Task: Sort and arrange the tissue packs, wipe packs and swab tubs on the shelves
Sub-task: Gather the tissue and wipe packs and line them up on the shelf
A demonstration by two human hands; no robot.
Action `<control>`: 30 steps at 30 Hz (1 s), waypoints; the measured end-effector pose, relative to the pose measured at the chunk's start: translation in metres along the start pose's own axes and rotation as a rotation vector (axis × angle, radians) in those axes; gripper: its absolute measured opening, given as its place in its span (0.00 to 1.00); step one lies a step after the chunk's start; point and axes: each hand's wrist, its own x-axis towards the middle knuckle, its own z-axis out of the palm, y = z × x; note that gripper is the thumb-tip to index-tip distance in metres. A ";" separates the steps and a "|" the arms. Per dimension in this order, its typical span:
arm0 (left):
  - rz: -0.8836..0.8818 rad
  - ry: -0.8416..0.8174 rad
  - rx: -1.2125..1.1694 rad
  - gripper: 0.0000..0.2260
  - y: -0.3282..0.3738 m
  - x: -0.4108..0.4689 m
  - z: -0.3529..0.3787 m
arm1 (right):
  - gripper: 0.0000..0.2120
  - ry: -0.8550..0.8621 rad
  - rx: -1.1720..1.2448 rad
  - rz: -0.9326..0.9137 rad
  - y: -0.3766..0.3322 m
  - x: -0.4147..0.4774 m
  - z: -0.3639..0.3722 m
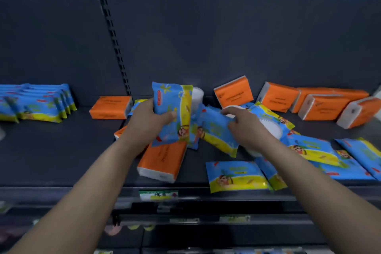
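I see the dark back panel behind both hands, and under them the dark shelf - its broadest bare stretch runs left of my left hand, out to a standing row of wipe packs far to that side. Well right of my right hand, a cluster of orange tissue packs leans along the panel. Just below the left hand an orange tissue pack lies flat, its white end near the shelf's front edge.

The left hand's fingers and thumb are wrapped round an upright wipe pack, lifted clear of the shelf. The right hand's fingers are curled onto the upper edge of a tilted wipe pack that sits between the two hands, touching the upright one. A white swab tub shows just past the right wrist, partly hidden by it. Below the right forearm a front wipe pack overhangs the shelf lip - beneath the left forearm sits a price tag
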 end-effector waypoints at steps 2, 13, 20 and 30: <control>0.008 -0.010 0.014 0.05 -0.002 0.001 -0.018 | 0.19 0.080 0.166 0.073 -0.015 0.006 0.003; -0.068 0.023 -0.007 0.09 -0.032 -0.001 -0.172 | 0.06 -0.109 1.016 0.269 -0.146 0.027 0.095; -0.045 0.184 0.009 0.05 -0.071 0.006 -0.279 | 0.07 -0.224 0.928 0.198 -0.239 0.073 0.171; 0.102 0.480 0.195 0.10 -0.076 0.020 -0.410 | 0.05 -0.355 0.828 -0.089 -0.349 0.146 0.261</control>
